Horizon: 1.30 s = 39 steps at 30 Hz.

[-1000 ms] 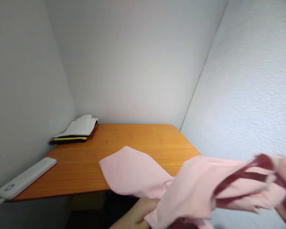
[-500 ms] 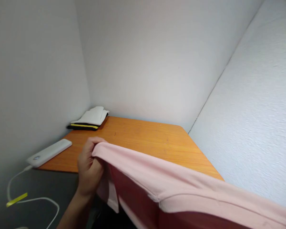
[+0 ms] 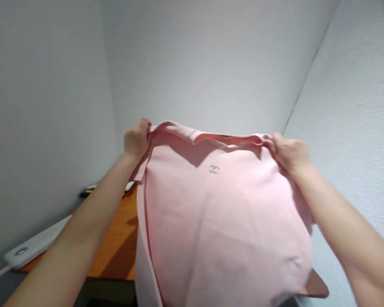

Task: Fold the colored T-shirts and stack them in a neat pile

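Note:
A pink T-shirt (image 3: 224, 213) hangs stretched between my two hands, its neckline at the top and a small silvery emblem below the collar. My left hand (image 3: 137, 140) is closed on one shoulder of the shirt, and a sleeve droops beside that wrist. At the other shoulder, my right hand (image 3: 289, 152) grips the fabric, slightly blurred by motion. The shirt's body billows toward me and covers much of the table. Its lower hem runs out of view.
Behind the shirt is an orange-brown wooden table (image 3: 118, 238). A white oblong device (image 3: 35, 247) with a cable lies at its left edge. A folded cloth stack (image 3: 88, 190) is mostly hidden behind my left forearm. Walls stand close on both sides and behind.
My left hand has risen with the shirt. My right hand has come into view, holding the other shoulder. The shirt has gone from a slanting strip to hanging spread out, front showing.

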Motion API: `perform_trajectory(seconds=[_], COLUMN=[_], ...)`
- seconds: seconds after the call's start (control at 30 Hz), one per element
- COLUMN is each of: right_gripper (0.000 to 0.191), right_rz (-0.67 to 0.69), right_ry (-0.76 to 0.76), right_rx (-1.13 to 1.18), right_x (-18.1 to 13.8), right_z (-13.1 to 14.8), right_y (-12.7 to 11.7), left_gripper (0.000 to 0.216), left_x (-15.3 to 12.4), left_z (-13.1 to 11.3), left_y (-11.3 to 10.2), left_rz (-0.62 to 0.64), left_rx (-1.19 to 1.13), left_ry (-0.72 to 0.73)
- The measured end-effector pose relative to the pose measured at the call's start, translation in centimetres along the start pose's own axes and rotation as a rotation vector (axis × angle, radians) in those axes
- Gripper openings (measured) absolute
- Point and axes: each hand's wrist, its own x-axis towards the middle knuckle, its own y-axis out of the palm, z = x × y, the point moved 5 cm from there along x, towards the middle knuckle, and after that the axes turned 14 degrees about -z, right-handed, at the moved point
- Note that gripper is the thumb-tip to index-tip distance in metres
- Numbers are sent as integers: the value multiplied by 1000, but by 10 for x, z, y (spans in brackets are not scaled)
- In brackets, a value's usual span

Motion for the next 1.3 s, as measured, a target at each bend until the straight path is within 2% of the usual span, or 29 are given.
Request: perform_trajectory(seconds=[0.07,0.13,0.2,0.23,0.3,0.33,0.4,0.5,0.57,0.63,0.87,1.03,1.17,1.3], right_gripper=[47,42,37,37,35,39,59,80,84,85,87,87,79,70], right_rz=[130,174,335,450,566,629,747,825,853,880,957,923,852,743], right_ry=[-1,-3,5,9,22,40,143,223,251,276,254,215,182,140], right_rx=[-12,28,95,116,125,120,44,-3,11,26,101,112,101,99], right_x=[4,-15,-61,-94,-163,-198,-259,-307,-312,-305,-272,-258,-251,-238], right_z=[27,62,95,109,128,132,129,113,100,87,62,58,59,69], right_y=[34,62,91,105,127,138,158,184,200,216,270,302,312,294], left_gripper=[41,39,31,27,26,28,39,58,65,69,78,71,66,62], left_x=[-5,-41,-99,-132,-196,-222,-263,-295,-301,-302,-296,-287,-278,-261], left_z=[-11,-22,-28,-29,-23,-17,2,34,50,59,78,95,93,64], left_y=[48,77,95,100,108,111,120,141,155,168,203,214,217,208], left_rz=[152,253,399,472,600,647,745,925,999,1023,1025,993,973,905], left_rx=[-2,-27,-65,-85,-114,-119,-79,26,58,67,133,227,235,231], left_ry=[33,80,139,167,215,229,204,84,33,16,-47,-121,-83,13])
